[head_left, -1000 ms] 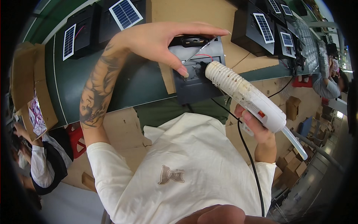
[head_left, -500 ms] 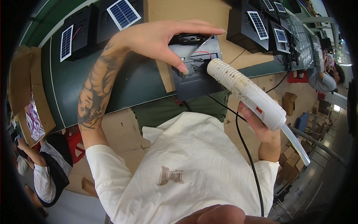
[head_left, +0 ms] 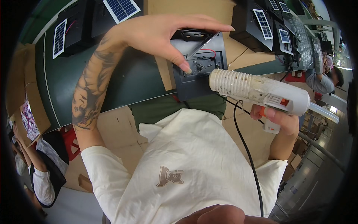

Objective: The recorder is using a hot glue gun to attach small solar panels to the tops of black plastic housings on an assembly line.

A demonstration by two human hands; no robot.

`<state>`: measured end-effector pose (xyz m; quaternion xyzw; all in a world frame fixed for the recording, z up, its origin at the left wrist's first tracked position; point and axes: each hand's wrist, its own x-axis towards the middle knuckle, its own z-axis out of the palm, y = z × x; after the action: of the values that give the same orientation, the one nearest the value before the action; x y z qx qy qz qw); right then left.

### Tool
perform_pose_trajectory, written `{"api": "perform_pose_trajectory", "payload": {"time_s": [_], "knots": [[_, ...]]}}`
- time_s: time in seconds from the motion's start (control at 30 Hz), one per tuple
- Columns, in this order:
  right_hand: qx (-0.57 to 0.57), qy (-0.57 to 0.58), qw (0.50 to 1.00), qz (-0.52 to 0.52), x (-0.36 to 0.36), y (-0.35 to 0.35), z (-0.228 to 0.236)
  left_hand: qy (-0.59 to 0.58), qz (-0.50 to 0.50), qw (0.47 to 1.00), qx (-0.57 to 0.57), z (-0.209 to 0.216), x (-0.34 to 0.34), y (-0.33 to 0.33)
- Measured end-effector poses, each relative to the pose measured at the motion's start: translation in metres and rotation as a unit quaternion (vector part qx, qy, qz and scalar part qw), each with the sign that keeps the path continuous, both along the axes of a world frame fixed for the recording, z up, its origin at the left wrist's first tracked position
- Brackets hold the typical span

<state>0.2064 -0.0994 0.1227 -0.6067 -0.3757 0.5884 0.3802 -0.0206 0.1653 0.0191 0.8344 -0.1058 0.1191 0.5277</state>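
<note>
My left hand (head_left: 160,37) arches over a black plastic housing (head_left: 194,87), its thumb and fingers spread across a thin flat panel (head_left: 203,44) seen edge-on and tilted. That panel's face is hidden from this side. A red wire and tangled dark bits lie in the recess under it. In my right hand (head_left: 281,121) is a white hot glue gun (head_left: 261,89), gripped by its handle with a finger at the orange trigger. Its ribbed front end points left, close to the housing's right edge. A translucent glue stick (head_left: 324,113) pokes out of the back.
Black boxes with solar panels stand at the far left (head_left: 121,9) and far right (head_left: 263,24). Cardboard (head_left: 246,59) covers part of the green table (head_left: 126,93). A black cable (head_left: 244,145) hangs past my right side. Other people sit at both sides.
The glue gun has swung away from the housing's recess to the right and turned more level. My left hand has barely moved, still around the thin panel.
</note>
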Motion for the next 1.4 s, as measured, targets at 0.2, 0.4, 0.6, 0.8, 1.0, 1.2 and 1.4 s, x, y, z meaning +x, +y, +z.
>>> {"api": "perform_pose_trajectory", "payload": {"time_s": [0.2,0.4,0.6,0.8,1.0,1.2,1.4], "knots": [[0.006,-0.018,1.0,0.01,-0.004,0.005,-0.005,-0.01,-0.007,1.0,0.001,-0.004,0.005,0.001],[-0.007,-0.035,0.999,0.001,-0.001,0.003,-0.006,-0.021,0.005,1.0,0.01,-0.003,0.001,0.0],[-0.007,-0.064,0.998,-0.014,0.003,-0.003,-0.001,0.006,0.02,0.999,0.03,0.008,0.001,0.0],[-0.011,-0.087,0.996,-0.012,0.002,-0.003,0.007,0.097,-0.022,0.993,-0.066,0.029,-0.002,-0.001],[-0.033,-0.143,0.989,-0.009,0.001,0.0,0.021,0.112,-0.022,0.993,-0.043,0.036,0.006,-0.004],[0.052,-0.336,0.936,0.091,-0.011,0.011,0.029,0.001,0.03,0.997,0.064,0.001,0.005,-0.003],[0.098,-0.467,0.86,0.182,-0.029,0.023,0.043,-0.007,0.018,0.998,0.061,-0.002,0.008,-0.002]]}}
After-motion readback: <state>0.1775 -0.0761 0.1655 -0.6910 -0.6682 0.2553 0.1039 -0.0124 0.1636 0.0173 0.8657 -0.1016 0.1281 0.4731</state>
